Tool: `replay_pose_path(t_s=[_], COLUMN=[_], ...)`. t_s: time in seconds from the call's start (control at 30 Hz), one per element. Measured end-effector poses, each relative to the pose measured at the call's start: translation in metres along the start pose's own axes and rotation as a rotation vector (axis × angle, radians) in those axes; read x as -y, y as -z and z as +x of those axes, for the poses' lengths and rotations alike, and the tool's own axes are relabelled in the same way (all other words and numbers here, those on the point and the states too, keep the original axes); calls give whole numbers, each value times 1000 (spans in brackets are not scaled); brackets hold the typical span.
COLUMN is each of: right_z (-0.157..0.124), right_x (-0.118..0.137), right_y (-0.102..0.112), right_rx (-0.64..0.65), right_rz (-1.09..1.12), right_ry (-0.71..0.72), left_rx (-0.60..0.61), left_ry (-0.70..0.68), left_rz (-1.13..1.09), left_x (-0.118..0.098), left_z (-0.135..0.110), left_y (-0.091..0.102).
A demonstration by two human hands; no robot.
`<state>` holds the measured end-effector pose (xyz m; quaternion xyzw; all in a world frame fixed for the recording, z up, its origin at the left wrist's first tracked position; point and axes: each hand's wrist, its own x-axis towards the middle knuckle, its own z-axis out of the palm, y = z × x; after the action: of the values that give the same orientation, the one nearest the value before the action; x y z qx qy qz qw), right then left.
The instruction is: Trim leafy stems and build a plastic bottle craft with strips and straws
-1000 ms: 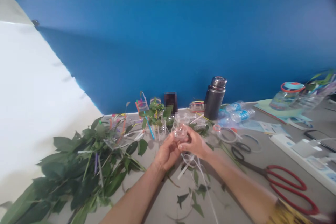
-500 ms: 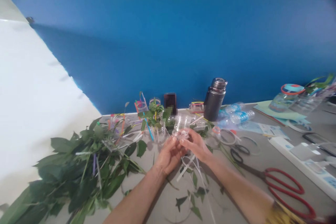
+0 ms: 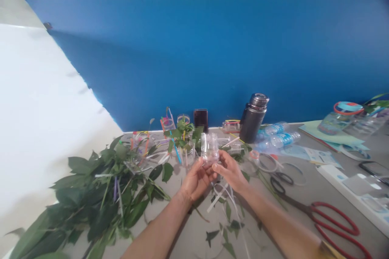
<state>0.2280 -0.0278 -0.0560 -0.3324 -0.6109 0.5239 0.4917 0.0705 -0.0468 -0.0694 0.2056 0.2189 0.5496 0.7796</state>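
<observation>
Between my hands, in the head view, is a clear cut plastic bottle piece (image 3: 209, 147), held roughly upright over the middle of the table. My left hand (image 3: 196, 180) supports it from below and the left, fingers curled beneath. At its lower right side, the thumb and fingers of my right hand (image 3: 230, 170) close on it. White plastic strips (image 3: 219, 196) hang or lie just below my hands; whether they touch the bottle piece is unclear. Behind it stands a leafy sprig (image 3: 181, 133) among clear containers.
Cut leafy branches (image 3: 91, 194) cover the left. At the back are a dark thermos (image 3: 254, 119), a dark phone-like object (image 3: 201, 120) and plastic bottles (image 3: 281, 137). Red-handled scissors (image 3: 310, 209), a white power strip (image 3: 346, 192) and a clear jar (image 3: 337, 119) lie or stand on the right.
The bottle piece has become more upright in my hands, both of which keep hold of it. The whole scene has shifted slightly to the right in view.
</observation>
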Motion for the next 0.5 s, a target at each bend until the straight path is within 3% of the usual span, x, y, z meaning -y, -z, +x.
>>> replay_pose_path(t_s=[0.13,0.3,0.5], right_z=[0,1,4], right_x=[-2,-9,-10], right_y=[1,1,3], right_rx=[37,-11,-2], right_rz=[96,131,186], right_ry=[-38,-90,-127], left_rx=[-13,-71,-45], left_ry=[-68,-94,-107], left_rz=[83,131,198], left_x=[2,1,0], left_z=[-1,-1,-3], left_y=[-2,-2,-7])
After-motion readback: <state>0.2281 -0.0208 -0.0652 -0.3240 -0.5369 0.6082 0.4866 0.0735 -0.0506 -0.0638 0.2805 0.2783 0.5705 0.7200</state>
